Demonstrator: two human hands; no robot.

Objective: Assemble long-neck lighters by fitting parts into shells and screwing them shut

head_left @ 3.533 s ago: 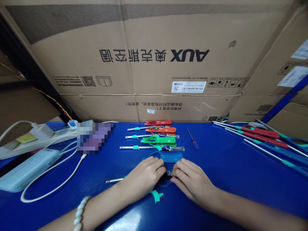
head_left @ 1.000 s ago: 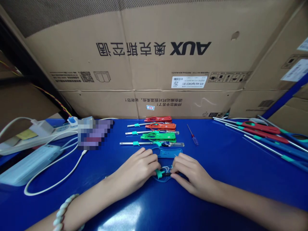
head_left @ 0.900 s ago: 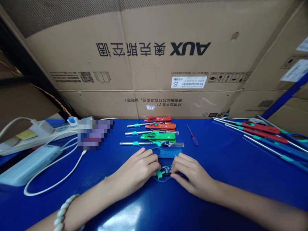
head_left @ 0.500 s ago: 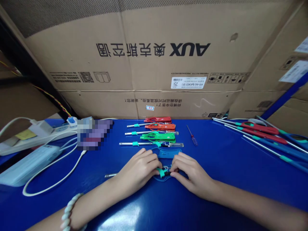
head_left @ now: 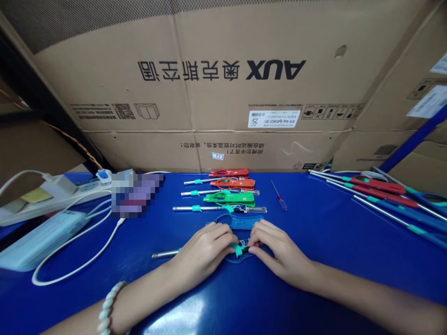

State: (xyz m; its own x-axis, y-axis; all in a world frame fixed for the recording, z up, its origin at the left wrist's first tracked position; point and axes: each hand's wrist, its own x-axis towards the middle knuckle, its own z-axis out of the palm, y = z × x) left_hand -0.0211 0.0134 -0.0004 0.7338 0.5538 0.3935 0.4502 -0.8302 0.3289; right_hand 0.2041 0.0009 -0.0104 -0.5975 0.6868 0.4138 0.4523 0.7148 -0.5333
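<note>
- Blue shell (head_left: 240, 260): rounded rim, white wires (head_left: 242, 242) over it; on the tabletop (head_left: 230, 307) between the hands;
- left hand's (head_left: 211, 244) grip pinches the teal trigger (head_left: 238, 250) over the shell; right hand's (head_left: 279, 244) pinches a black part (head_left: 246, 250) there;
- another blue half (head_left: 242, 223) just beyond the shell; widest room nearside of it; cardboard (head_left: 223, 107) edge well beyond.

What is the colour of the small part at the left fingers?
The small part is turquoise, clearest in the head view.
</note>
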